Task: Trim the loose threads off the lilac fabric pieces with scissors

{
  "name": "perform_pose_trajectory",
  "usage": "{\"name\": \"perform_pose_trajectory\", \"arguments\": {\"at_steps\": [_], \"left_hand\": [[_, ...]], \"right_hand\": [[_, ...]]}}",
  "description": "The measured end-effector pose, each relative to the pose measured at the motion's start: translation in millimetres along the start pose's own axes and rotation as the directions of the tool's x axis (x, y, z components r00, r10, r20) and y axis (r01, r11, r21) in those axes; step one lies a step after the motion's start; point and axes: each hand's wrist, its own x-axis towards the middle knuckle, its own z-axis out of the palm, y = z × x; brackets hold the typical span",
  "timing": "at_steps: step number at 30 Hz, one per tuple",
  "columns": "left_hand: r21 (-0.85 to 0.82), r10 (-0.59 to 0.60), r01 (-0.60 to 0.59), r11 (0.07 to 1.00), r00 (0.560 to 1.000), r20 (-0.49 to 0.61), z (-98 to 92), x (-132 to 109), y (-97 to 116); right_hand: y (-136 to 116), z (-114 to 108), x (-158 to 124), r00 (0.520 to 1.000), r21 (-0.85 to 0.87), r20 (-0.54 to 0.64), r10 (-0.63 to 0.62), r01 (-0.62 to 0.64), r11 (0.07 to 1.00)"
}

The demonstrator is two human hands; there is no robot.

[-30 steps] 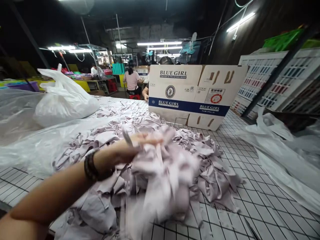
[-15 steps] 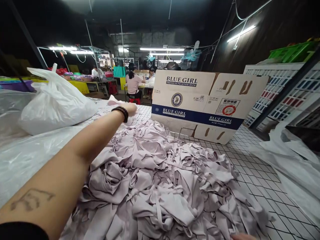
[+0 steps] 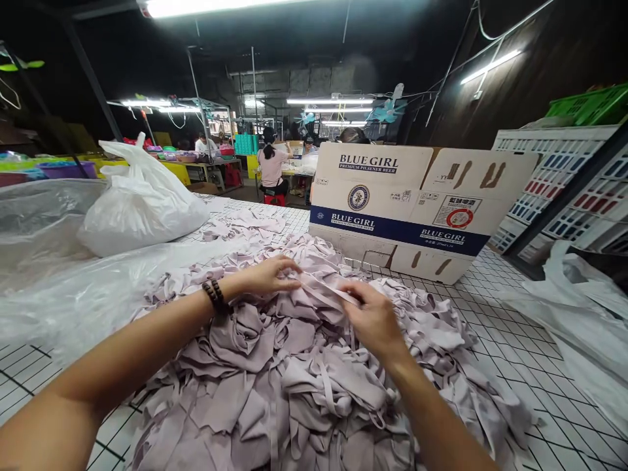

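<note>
A large heap of pale lilac fabric pieces (image 3: 235, 399), with thin straps among them, spreads over the table in front of me. Above its middle, one lilac fabric piece (image 3: 321, 288) is stretched between my two hands. My left hand (image 3: 271, 276), with a dark beaded bracelet at the wrist, pinches its left end between thumb and fingers. At the other end my right hand (image 3: 371, 315) is closed on it, thumb against curled fingers. Its lower edge blends into the heap, so its outline is hard to make out.
A printed cardboard box (image 3: 373, 203) stands behind the heap. To the left sit a tied white plastic bag (image 3: 142, 209) and clear plastic sheeting (image 3: 44, 281). White plastic (image 3: 579, 314) and stacked crates (image 3: 579, 176) are at right. A seated person (image 3: 271, 169) works farther back.
My left hand has come back from the far left to above the heap. My right hand has risen from the bottom edge. Both now grip one fabric piece; the view has shifted slightly left.
</note>
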Motion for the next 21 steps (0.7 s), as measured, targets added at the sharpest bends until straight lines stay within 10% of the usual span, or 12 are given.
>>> {"name": "perform_pose_trajectory", "arguments": {"at_steps": [8, 15, 21], "left_hand": [[-0.237, 0.219, -0.206, 0.949, 0.975, 0.03, 36.1, -64, 107], [-0.666, -0.019, 0.28, 0.691, 0.929, 0.371, 122.5, -132, 170], [-0.497, -0.118, 0.121, 0.859, 0.992, 0.038, 164.5, -161, 185]], "right_hand": [[12, -107, -142, 0.924, 0.066, -0.191, 0.333, -0.326, 0.943], [44, -109, -201, 0.715, 0.016, -0.076, 0.695, -0.696, 0.717], [21, -88, -252, 0.484, 0.153, 0.242, 0.841, -0.875, 0.459]]}}
